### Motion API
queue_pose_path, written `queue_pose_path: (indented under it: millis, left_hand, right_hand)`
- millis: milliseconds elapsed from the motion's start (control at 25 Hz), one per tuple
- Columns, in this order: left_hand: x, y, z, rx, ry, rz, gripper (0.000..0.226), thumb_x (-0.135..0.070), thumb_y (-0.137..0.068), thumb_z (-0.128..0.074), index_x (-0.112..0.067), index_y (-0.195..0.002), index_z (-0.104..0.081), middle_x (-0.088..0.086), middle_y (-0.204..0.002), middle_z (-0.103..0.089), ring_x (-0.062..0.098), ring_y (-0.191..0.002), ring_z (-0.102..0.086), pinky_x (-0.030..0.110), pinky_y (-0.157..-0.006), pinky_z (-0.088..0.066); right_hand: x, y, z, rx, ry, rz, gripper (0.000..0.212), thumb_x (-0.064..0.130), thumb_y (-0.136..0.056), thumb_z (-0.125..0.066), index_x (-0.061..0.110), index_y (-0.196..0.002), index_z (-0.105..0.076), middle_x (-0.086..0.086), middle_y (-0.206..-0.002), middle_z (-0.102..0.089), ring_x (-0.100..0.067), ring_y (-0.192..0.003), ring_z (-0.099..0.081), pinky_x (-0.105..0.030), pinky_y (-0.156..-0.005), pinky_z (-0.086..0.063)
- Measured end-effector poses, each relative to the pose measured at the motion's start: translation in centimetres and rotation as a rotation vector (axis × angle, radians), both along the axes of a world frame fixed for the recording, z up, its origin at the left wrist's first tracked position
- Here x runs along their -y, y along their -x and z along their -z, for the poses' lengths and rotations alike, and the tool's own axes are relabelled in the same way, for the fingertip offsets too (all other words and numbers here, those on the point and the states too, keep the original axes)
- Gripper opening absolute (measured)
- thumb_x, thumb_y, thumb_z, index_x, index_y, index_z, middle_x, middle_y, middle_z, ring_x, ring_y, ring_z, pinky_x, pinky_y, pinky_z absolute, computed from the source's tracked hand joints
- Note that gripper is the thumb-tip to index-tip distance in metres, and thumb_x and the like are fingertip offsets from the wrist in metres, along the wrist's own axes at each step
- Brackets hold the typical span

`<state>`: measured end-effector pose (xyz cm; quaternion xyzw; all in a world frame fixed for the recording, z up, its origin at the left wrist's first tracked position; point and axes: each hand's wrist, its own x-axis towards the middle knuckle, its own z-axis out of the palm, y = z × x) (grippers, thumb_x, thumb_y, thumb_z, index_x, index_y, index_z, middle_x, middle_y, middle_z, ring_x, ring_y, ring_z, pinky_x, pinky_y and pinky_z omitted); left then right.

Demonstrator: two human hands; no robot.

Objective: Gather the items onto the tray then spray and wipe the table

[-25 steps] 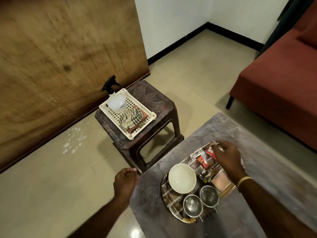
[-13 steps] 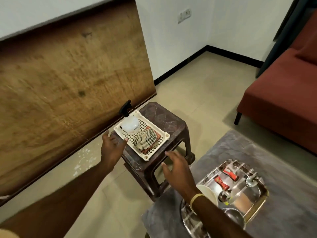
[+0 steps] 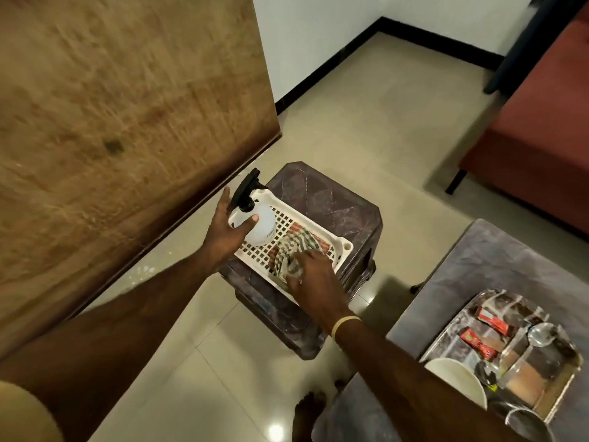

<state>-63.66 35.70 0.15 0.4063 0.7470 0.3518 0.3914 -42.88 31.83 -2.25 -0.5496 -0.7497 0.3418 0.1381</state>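
Pale tiled floor [image 3: 366, 129], glossy, with a light reflection close by and a bare foot [image 3: 307, 413] at the near edge. Grey table [image 3: 497, 266], near right: bears a steel compartment tray [image 3: 570, 374] loaded with two red packets [image 3: 478, 341], a white bowl [image 3: 455, 378], a spoon [image 3: 541, 333] and the rim of a steel cup [image 3: 526, 425] at the frame's bottom edge. Right hand [image 3: 314, 275], a yellow band at the wrist: reaches off the table to the left, fingers bent down onto a checked cloth [image 3: 291, 250] and bunching it; whether it has the cloth fully gripped cannot be told. The cloth lies crumpled in the near half of a white slotted basket [image 3: 344, 247], over something red beneath it. Left hand [image 3: 228, 226]: spread wide, fingers straight, thumb laid against the white body of a spray bottle [image 3: 263, 226], palm at its left side, not closed round it. The bottle stands upright in the basket's far corner, black trigger head pointing up and left. The basket sits on a dark brown plastic stool [image 3: 338, 202], between the table and the wall. Large wooden board [image 3: 127, 106], left, leaning or standing against the white wall [image 3: 318, 36]. Black skirting along the wall's foot. Red-brown sofa [image 3: 541, 138], far right, on a dark leg.
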Motion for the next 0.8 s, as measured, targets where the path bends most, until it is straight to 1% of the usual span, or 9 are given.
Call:
queue_pose_path:
  millis: [120,240,320,400,480,560,680,760,800]
  left_hand:
    - [-1.4,1.0,1.2,-0.055,0.002,0.126,0.084,-0.036,-0.080,-0.079,-0.040,-0.149,-0.031,-0.003,-0.149,-0.047,0.016,-0.132,-0.049,0.045,-0.106,-0.047]
    - [-2.7,0.1,1.6,-0.087,-0.036,0.111,0.066,-0.034,-0.083,-0.077,-0.025,-0.141,-0.047,-0.011,-0.132,-0.057,0.008,-0.120,-0.052,0.037,-0.108,-0.043]
    - [-3.3,-0.2,1.2,-0.065,-0.067,0.113,0.058,-0.026,-0.087,-0.073,-0.020,-0.139,-0.049,-0.021,-0.119,-0.058,-0.002,-0.111,-0.052,0.029,-0.106,-0.040]
    - [-3.9,0.0,1.0,-0.067,-0.109,0.158,0.050,-0.023,-0.090,-0.070,-0.021,-0.136,-0.053,-0.017,-0.119,-0.064,-0.005,-0.111,-0.055,0.030,-0.108,-0.040]
    - [-4.5,-0.1,1.2,-0.061,-0.116,0.189,0.038,-0.023,-0.090,-0.069,-0.023,-0.127,-0.060,-0.005,-0.122,-0.067,0.006,-0.117,-0.058,0.039,-0.111,-0.041]
    - [-4.7,-0.6,1.1,-0.048,-0.082,0.126,0.042,-0.029,-0.089,-0.071,-0.020,-0.128,-0.060,-0.002,-0.123,-0.065,0.012,-0.116,-0.057,0.038,-0.107,-0.042]
    - [-5.0,-1.5,-0.5,-0.040,-0.076,0.081,0.046,-0.035,-0.088,-0.071,-0.016,-0.128,-0.059,-0.004,-0.102,-0.072,0.006,-0.108,-0.061,0.034,-0.104,-0.041]
    - [-4.8,-2.0,-2.6,-0.041,-0.072,0.082,0.034,-0.034,-0.088,-0.070,-0.012,-0.114,-0.067,-0.003,-0.087,-0.074,-0.001,-0.097,-0.064,0.036,-0.105,-0.041]
    - [-4.7,-2.3,-4.0,0.005,-0.079,0.084,0.027,-0.031,-0.089,-0.070,-0.009,-0.104,-0.071,0.000,-0.086,-0.075,0.003,-0.092,-0.066,0.041,-0.103,-0.046]
  right_hand:
    - [-1.1,2.7,1.4,0.189,0.018,-0.031,0.073,0.054,-0.089,-0.059,0.014,-0.146,-0.036,-0.011,-0.147,-0.042,-0.031,-0.135,-0.038,-0.046,-0.113,-0.034]
    - [-1.3,4.3,2.2,0.304,0.011,0.005,0.085,0.052,-0.087,-0.063,0.015,-0.152,-0.021,-0.016,-0.152,-0.032,-0.039,-0.140,-0.030,-0.057,-0.112,-0.032]
    - [-1.1,4.7,2.5,0.325,-0.028,0.003,0.080,0.039,-0.089,-0.066,0.016,-0.151,-0.023,-0.019,-0.152,-0.032,-0.042,-0.139,-0.030,-0.061,-0.109,-0.033]
    - [-1.2,4.6,2.7,0.292,-0.034,0.012,0.073,0.032,-0.089,-0.066,0.016,-0.149,-0.028,-0.019,-0.150,-0.036,-0.041,-0.137,-0.033,-0.060,-0.108,-0.036]
    - [-1.8,4.2,2.8,0.176,-0.011,0.109,0.062,0.033,-0.091,-0.063,0.017,-0.145,-0.038,-0.015,-0.145,-0.043,-0.036,-0.134,-0.039,-0.053,-0.107,-0.040]
    - [-2.5,3.8,2.2,0.016,0.021,0.248,0.051,0.032,-0.090,-0.060,0.018,-0.137,-0.049,-0.010,-0.137,-0.051,-0.028,-0.126,-0.046,-0.047,-0.104,-0.044]
    - [-3.3,2.7,1.1,-0.226,0.061,0.418,0.040,0.028,-0.084,-0.057,0.024,-0.124,-0.060,-0.001,-0.120,-0.060,-0.016,-0.111,-0.054,-0.038,-0.096,-0.049]
    - [-3.7,1.3,0.0,-0.418,0.154,0.534,0.032,0.030,-0.083,-0.057,0.026,-0.114,-0.065,0.003,-0.112,-0.067,-0.012,-0.102,-0.062,-0.036,-0.088,-0.055]
    - [-3.9,0.3,-1.0,-0.540,0.244,0.616,0.026,0.028,-0.086,-0.057,0.025,-0.111,-0.066,0.000,-0.108,-0.070,-0.014,-0.098,-0.067,-0.038,-0.083,-0.059]
